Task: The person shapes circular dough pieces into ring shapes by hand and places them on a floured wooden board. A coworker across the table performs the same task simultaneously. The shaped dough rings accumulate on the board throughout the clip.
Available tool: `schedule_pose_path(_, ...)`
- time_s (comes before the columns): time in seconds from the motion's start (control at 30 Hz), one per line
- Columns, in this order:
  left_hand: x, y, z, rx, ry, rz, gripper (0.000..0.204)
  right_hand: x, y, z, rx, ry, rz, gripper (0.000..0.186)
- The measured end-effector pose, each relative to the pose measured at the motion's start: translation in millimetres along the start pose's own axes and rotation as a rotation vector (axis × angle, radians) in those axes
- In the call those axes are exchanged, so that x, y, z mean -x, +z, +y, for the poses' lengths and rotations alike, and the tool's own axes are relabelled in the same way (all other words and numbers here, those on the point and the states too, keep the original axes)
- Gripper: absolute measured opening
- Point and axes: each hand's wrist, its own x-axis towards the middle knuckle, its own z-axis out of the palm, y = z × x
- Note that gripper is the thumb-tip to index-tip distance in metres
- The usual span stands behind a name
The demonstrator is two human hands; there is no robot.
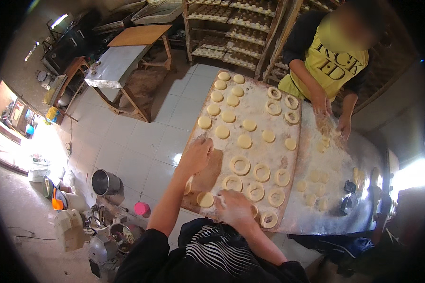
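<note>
A floury wooden board (288, 155) carries rows of pale dough discs (244, 141) and dough rings (240, 166). My left hand (198, 153) is over the board's left edge with fingers curled; whatever they hold is hidden. My right hand (233, 207) is low over the board's near part, beside a flat dough disc (205, 199) and among the rings. Its fingers are blurred, so I cannot see whether it holds anything.
A co-worker (330, 66) works at a floured metal table (335, 212) on the right. Racks of trays (233, 33) stand behind. A side table (118, 63) stands back left; a metal pot (106, 184), pink container (142, 209) and equipment occupy the floor at left.
</note>
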Motion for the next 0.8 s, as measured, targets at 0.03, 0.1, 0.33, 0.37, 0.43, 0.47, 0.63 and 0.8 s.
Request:
schedule_pose_path(0.03, 1.5, -2.5, -0.2, 0.068, -0.066, -0.105, 0.034, 2.2, 12.8, -9.2, 0.064, -0.058, 0.013, 0.025)
schedule_pose_path(0.1, 9.3, -8.3, 6.9, 0.364, -0.093, -0.032, 0.029, -2.1, 35.1, -23.4, 0.253, -0.05, 0.001, 0.025)
schedule_pose_path(0.33, 29.0, -25.8, 87.1, 0.651, -0.023, 0.09, 0.033, 15.0, 4.2, 8.1, -0.613, -0.145, -0.31, 0.038)
schedule_pose_path(0.37, 25.9, -19.8, 105.8, 0.59, -0.024, 0.048, 0.033, 30.0, -17.0, 29.6, -0.626, 0.002, -0.271, 0.046)
schedule_pose_path(0.43, 19.0, 22.1, 157.2, 0.66, 0.049, -0.159, 0.033, 70.4, -66.5, 84.1, -0.514, 0.284, -0.145, 0.05)
schedule_pose_path(0.47, 19.3, 48.6, 184.6, 0.615, 0.083, -0.257, 0.031, 91.0, -94.7, 118.8, -0.379, 0.396, -0.03, 0.045)
schedule_pose_path(0.63, 29.5, 178.0, 310.4, 0.485, 0.391, -0.77, 0.03, 157.6, -200.5, 283.6, -0.16, 0.704, 0.613, 0.036)
schedule_pose_path(0.8, 53.6, 250.8, 366.0, 0.305, 0.683, -0.626, 0.03, 154.6, -223.0, 377.5, 0.233, 0.683, 0.585, 0.028)
